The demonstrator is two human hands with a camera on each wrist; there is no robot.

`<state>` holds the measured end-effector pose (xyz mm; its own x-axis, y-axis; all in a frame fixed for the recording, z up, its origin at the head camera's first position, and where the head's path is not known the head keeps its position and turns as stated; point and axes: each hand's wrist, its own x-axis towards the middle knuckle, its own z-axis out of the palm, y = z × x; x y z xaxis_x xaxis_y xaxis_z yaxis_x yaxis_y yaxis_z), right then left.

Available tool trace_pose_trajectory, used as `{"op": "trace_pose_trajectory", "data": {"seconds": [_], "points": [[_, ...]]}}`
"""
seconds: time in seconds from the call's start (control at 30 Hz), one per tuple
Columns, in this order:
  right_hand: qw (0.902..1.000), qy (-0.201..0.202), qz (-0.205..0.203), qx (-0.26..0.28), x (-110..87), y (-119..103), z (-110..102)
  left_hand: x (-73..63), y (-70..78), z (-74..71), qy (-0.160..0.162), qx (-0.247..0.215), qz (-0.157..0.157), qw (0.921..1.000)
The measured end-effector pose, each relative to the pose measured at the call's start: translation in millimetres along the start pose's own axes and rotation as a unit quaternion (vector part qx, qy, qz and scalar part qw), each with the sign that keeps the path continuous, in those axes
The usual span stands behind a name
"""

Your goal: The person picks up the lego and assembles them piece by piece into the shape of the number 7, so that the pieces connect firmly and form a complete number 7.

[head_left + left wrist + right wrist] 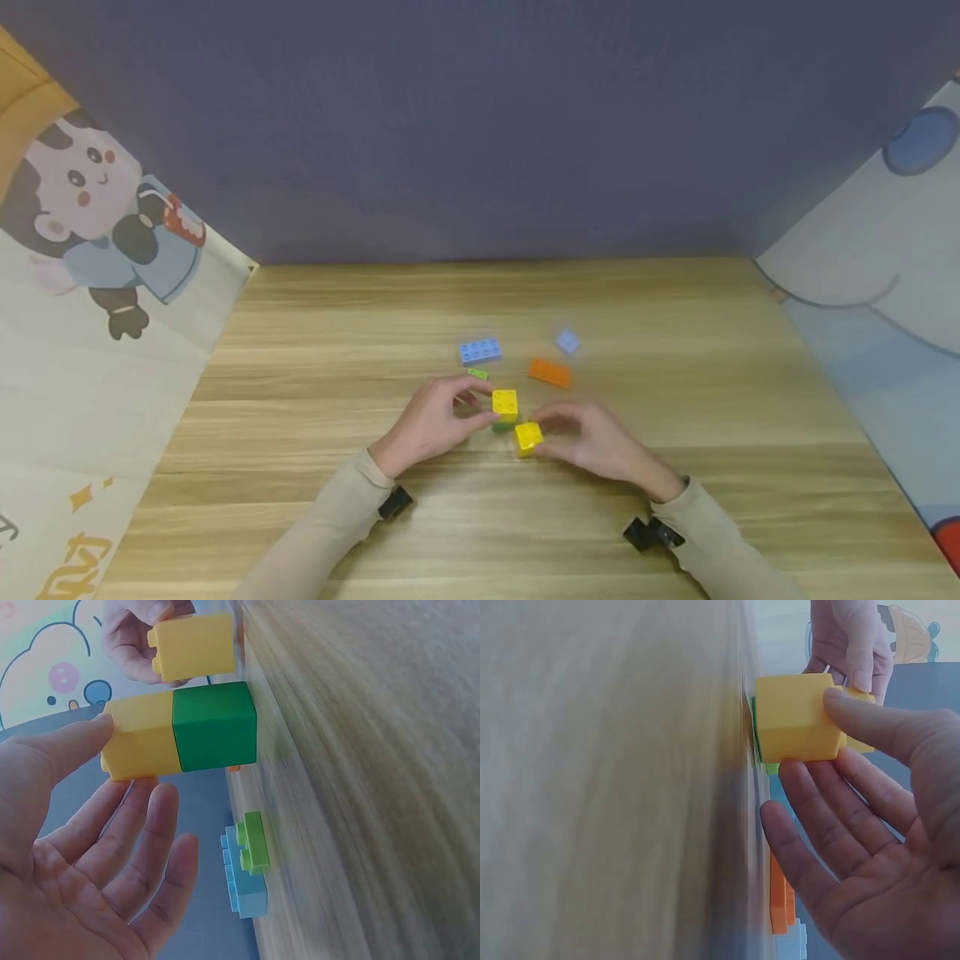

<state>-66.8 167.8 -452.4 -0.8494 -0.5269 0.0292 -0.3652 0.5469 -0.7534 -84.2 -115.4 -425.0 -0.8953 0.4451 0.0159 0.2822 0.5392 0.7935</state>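
Note:
My left hand [438,421] pinches a yellow building block [505,404] between thumb and fingers. That block sits on top of a green block [216,726], forming a two-block stack close over the table. In my right hand [596,437], thumb and fingertips hold a second yellow block [528,439], with its studs facing up. It is just right of the stack and nearer to me. The left wrist view shows a gap between the second yellow block and the stack. From the right wrist, this block [799,718] hides most of the stack behind it.
Behind the hands, a long blue block [480,351], a small light-green block [477,374], an orange block [550,372] and a small pale-blue block [567,342] lie on the wooden table [337,317]. A dark panel [480,133] stands along the far edge, with printed walls either side.

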Motion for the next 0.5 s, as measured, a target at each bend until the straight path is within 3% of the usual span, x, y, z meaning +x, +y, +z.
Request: {"op": "trace_pose_trajectory", "data": {"seconds": [0.3,0.5], "points": [[0.9986,0.036,-0.029,-0.025,-1.3,-2.2,-10.0,-0.5,-1.0,0.7,0.001,0.002,0.003,1.0],[0.9984,0.049,-0.016,-0.025,-2.2,-5.5,-16.7,-2.0,-2.7,0.6,0.002,0.004,0.007,1.0]]}}
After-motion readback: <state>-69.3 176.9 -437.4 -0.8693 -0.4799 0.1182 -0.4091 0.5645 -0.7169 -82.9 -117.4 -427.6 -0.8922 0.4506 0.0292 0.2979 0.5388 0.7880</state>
